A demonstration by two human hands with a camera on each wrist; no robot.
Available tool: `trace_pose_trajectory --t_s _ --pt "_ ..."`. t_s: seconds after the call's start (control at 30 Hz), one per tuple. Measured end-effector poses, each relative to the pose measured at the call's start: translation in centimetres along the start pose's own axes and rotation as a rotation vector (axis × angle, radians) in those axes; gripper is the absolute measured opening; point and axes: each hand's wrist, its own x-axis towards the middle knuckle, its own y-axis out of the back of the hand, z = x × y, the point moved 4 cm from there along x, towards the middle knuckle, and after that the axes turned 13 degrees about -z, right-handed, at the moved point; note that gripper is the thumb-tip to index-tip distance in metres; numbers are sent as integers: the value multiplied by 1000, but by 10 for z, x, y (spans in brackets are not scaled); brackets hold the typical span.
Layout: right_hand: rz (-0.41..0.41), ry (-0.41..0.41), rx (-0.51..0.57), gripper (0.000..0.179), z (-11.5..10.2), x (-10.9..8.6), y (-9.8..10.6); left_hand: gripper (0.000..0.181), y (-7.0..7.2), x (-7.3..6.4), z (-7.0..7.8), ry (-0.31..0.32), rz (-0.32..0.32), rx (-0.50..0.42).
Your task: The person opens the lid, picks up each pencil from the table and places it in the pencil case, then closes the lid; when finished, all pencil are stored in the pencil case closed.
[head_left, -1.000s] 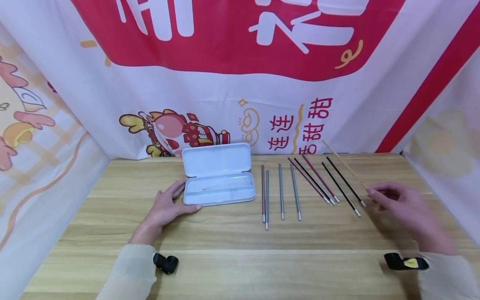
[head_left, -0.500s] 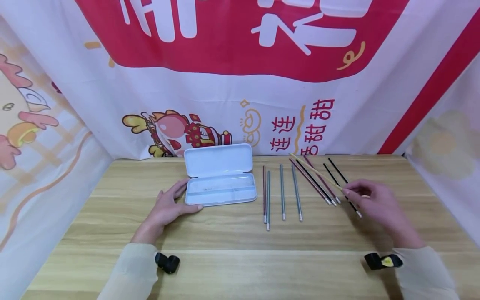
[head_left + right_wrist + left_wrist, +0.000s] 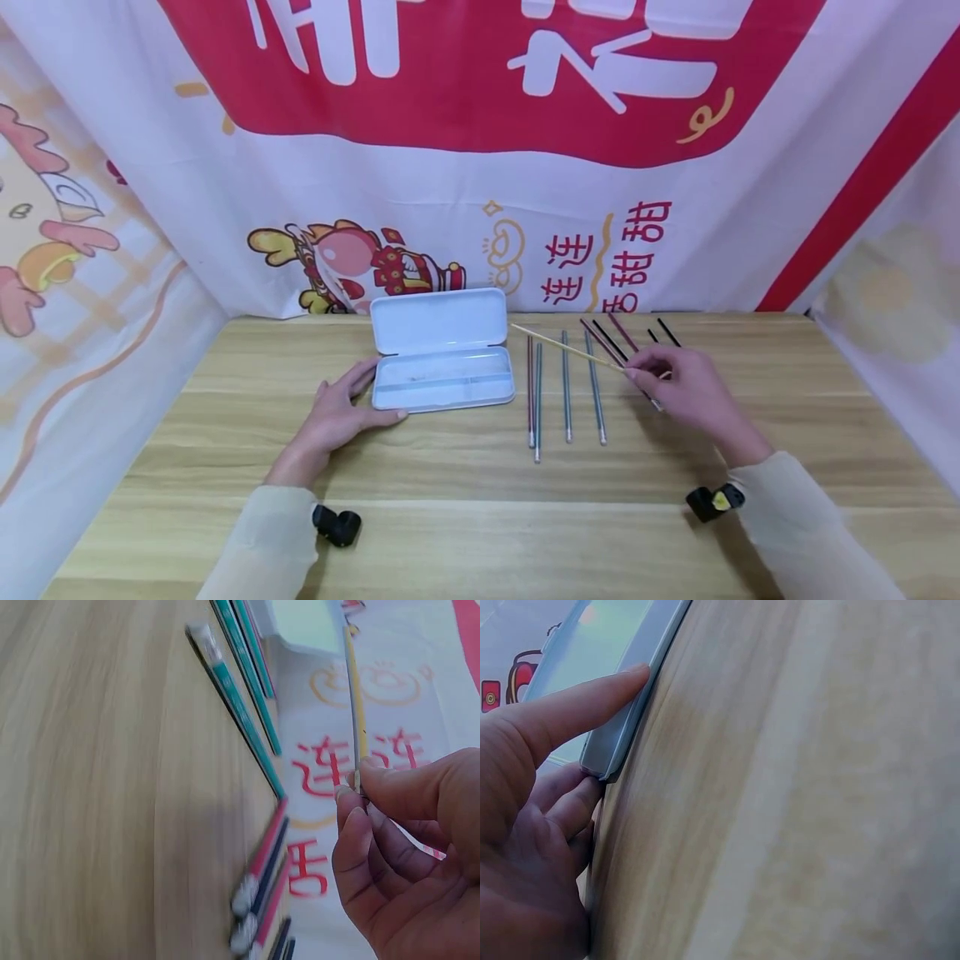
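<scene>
A pale blue pencil case (image 3: 439, 323) stands open on the table, its lid tilted back. My left hand (image 3: 339, 421) holds its left end, thumb (image 3: 592, 709) along the front rim and fingers at the side. Thumb and fingertips of my right hand (image 3: 678, 387) pinch a thin yellow pencil (image 3: 570, 348) near one end. That pencil slants above the row of pencils, its far end close to the case's right side. Teal pencils (image 3: 567, 387) and a dark red pencil (image 3: 529, 375) lie right of the case. Dark red and black pencils (image 3: 611, 337) are partly hidden by my right hand.
The wooden table (image 3: 480, 533) runs back to a printed cloth backdrop (image 3: 465, 200) right behind the case. More cloth hangs at the left and right sides. The loose pencils lie with their eraser ends towards me.
My right hand has moved left with the yellow pencil, passing over the black and dark red pencils. My left hand stays on the case.
</scene>
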Motion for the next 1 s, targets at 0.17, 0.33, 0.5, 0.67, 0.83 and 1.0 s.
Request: trace_pose_trajectory --t_s 0.17,0.33,0.5,0.67,0.83,1.0 --pt "-29 56 6 10 -18 13 -13 112 1 0 2 -5 1 -1" --pt "-56 113 13 7 -34 25 -27 110 3 -3 4 -5 3 -9" --pt "-71 148 -6 6 -47 36 -41 109 4 -3 4 -14 0 -8" --pt "-78 194 -9 5 -60 47 -54 110 3 -2 2 -11 4 -5" --pt "-70 231 -30 4 -74 59 -64 110 2 0 1 -12 0 -10" --pt "-88 254 -36 4 -86 71 -73 110 1 0 1 -24 2 3"
